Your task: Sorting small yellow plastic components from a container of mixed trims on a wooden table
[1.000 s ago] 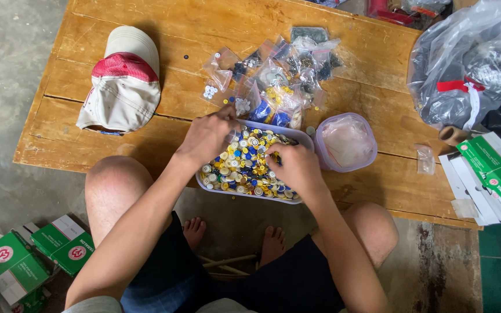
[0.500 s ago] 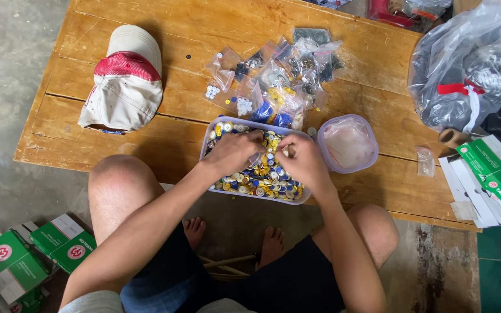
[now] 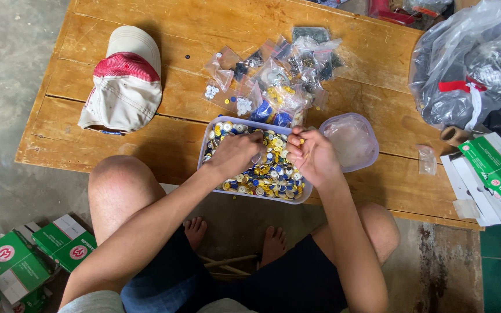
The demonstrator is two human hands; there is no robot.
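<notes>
- Container [image 3: 204, 152]: pale rectangular plastic tub at the near edge of the wooden table [image 3: 146, 58], still well filled with mixed buttons [image 3: 271, 177], yellow, white and blue.
- Left hand [image 3: 236, 153]: palm down in the tub, fingers curled among the buttons; whether it has any pinched I cannot tell.
- Right hand [image 3: 314, 156]: raised just over the tub's right half, fingertips nipped together on what looks like a yellow button or two.
- Small clear bags [image 3: 273, 75]: a heap just beyond the tub, many already holding buttons of one colour, so sorting looks partly done.
- Lid [image 3: 352, 139]: lying beside the tub, to its right, off.
- Remainder: most of the tub appears unsorted.
- Cap [image 3: 124, 81]: white and red, well left.
</notes>
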